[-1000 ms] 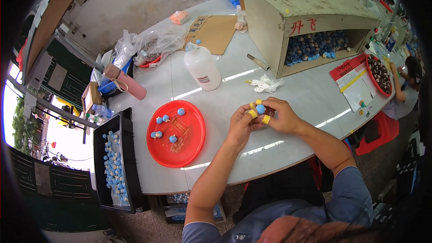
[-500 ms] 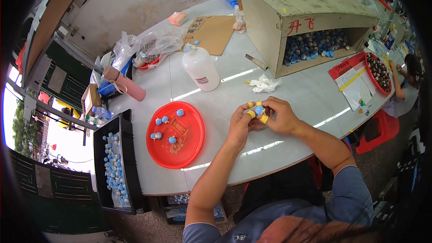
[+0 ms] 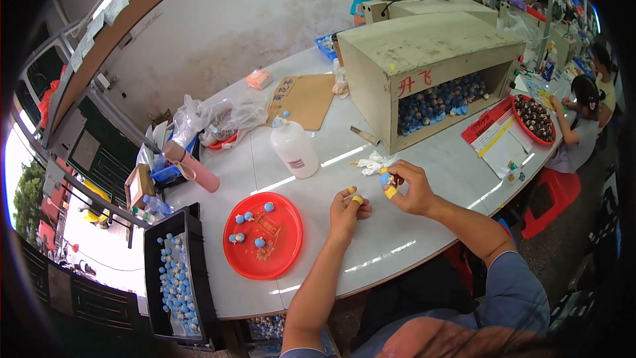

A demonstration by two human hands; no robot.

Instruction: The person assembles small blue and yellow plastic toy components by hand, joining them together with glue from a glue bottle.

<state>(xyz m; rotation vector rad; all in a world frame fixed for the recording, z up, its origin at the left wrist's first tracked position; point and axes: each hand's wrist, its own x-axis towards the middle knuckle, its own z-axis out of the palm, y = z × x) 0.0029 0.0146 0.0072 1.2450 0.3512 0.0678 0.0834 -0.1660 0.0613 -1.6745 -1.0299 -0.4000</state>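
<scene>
My right hand [image 3: 409, 187] is raised over the white table [image 3: 411, 225] and pinches a small blue piece [image 3: 385, 178] between yellow-taped fingertips. My left hand [image 3: 348, 207] rests loosely curled just left of it, with yellow tape on the fingers and nothing visible in it. A red round tray [image 3: 278, 252] with several small blue pieces lies to the left of my left hand. A crumpled white cloth [image 3: 372, 162] lies just beyond my right hand.
A white squeeze bottle [image 3: 295, 148] stands behind the tray. A beige box [image 3: 424, 53], open at the front, holds many blue pieces. A black crate [image 3: 173, 278] of blue pieces sits at the left edge. A pink cup [image 3: 192, 167] and plastic bags [image 3: 218, 119] lie further left. Other people sit at the back and right.
My hands have come apart: the left hand drew back toward the tray side, while the right hand keeps the blue piece and has shifted slightly right.
</scene>
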